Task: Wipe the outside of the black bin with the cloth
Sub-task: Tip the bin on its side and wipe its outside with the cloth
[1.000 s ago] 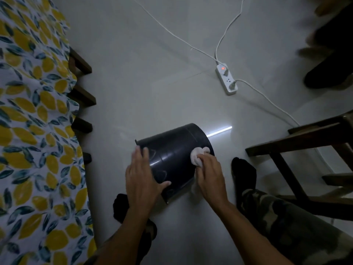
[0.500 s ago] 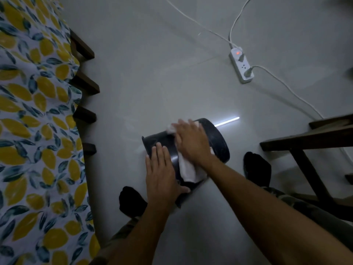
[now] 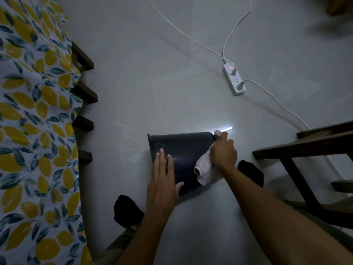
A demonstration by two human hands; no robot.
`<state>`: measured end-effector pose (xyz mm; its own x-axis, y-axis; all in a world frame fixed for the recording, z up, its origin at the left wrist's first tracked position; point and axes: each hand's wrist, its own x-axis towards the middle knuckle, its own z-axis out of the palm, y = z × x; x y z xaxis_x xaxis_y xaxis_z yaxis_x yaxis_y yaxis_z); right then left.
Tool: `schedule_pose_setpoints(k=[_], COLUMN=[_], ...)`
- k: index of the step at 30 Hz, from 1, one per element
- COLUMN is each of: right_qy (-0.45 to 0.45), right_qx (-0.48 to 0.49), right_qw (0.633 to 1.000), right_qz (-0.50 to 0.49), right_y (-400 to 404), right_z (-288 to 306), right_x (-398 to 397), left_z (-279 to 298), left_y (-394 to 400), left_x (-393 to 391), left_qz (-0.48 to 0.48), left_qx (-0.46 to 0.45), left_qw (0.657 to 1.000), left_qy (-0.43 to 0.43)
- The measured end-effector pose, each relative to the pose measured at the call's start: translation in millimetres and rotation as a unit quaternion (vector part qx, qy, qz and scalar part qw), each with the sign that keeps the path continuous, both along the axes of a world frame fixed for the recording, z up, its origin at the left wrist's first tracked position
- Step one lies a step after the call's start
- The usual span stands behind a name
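A black bin point(image 3: 186, 150) lies on its side on the grey floor, in the middle of the view. My left hand point(image 3: 162, 180) rests flat on its left part, fingers spread, steadying it. My right hand point(image 3: 223, 150) presses a white cloth point(image 3: 203, 170) against the bin's right end. The cloth hangs down the bin's side below the hand, and a small tip of it sticks out past my fingers at the top.
A bed with a lemon-print sheet point(image 3: 34, 131) and wooden slats point(image 3: 84, 90) runs along the left. A white power strip point(image 3: 234, 80) with cables lies on the floor beyond the bin. A dark wooden chair point(image 3: 309, 150) stands at the right. My black-socked feet point(image 3: 128, 211) flank the bin.
My right hand has swept the cloth from the bin's top left across to its right end. The bin has turned a little under my left hand, which stays on it.
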<state>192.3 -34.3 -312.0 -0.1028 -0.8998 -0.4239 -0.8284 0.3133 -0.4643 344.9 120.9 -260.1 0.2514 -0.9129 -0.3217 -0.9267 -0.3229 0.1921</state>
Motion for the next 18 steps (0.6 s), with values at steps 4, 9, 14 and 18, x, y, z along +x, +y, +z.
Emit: schedule_pose_setpoints(k=[4,9,14,18], right_qy=[-0.028,-0.055,-0.083,-0.087], right_qx=[0.051,0.139,0.196,0.148], right_qw=[0.997,0.988,0.976,0.983], right_qz=[-0.053,-0.031,0.051,0.064], right_y=[20,53,78,80], right_z=[2,-3,5,23], right_x=[-14,-16,-19,-33], left_z=[9,30,45,26], left_y=[3,13,27,35], left_x=[2,10,1,-23], left_qz=[-0.052,-0.121,-0.276,-0.348], left_qx=[-0.013,-0.036,-0.058,-0.053], left_qw=[0.998,0.987,0.953,0.930], left_qy=[-0.043,-0.096,-0.113,-0.108])
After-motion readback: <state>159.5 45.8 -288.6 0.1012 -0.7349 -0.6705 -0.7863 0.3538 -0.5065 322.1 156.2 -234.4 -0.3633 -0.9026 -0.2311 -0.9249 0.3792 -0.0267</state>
